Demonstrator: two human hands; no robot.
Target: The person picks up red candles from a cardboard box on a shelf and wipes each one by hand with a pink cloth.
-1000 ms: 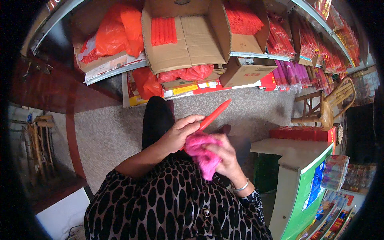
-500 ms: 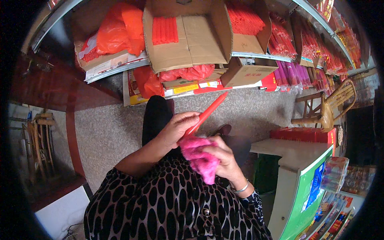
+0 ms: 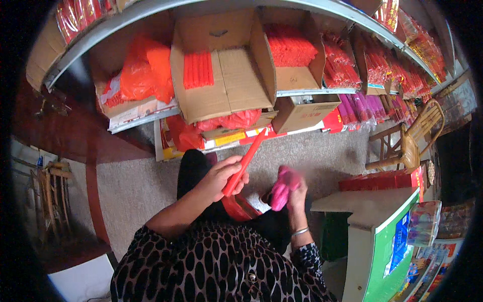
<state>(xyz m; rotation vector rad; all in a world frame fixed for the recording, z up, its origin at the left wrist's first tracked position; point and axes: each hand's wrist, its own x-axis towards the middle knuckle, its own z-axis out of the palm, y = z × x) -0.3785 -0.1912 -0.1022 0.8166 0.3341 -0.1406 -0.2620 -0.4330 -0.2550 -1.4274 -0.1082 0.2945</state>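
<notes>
My left hand point(image 3: 221, 180) is closed around a red candle point(image 3: 250, 153), which slants up and to the right with its narrower end away from me. In my right hand point(image 3: 298, 195), apart from the candle, a fuzzy pink cloth point(image 3: 280, 194) is bunched up; the fingers are partly blurred. Below the left hand, between my legs, something red point(image 3: 237, 206) shows in part, and its kind is unclear. Ahead on the shelf stands an open cardboard box point(image 3: 241, 85) with a short row of red candles point(image 3: 198, 70) at its left side.
More boxes of red candles point(image 3: 292, 46) and wrapped red packets point(image 3: 342, 63) line the shelf. An orange-red plastic bag point(image 3: 146, 70) lies at left. To the right stand a bamboo chair point(image 3: 410, 146) and a white counter point(image 3: 362, 201). Wooden sticks point(image 3: 53, 196) lean at far left.
My right hand has drawn the pink cloth off the candle and away to the right. The candle has shifted down and left, its lower end now uncovered. My view has tilted up slightly.
</notes>
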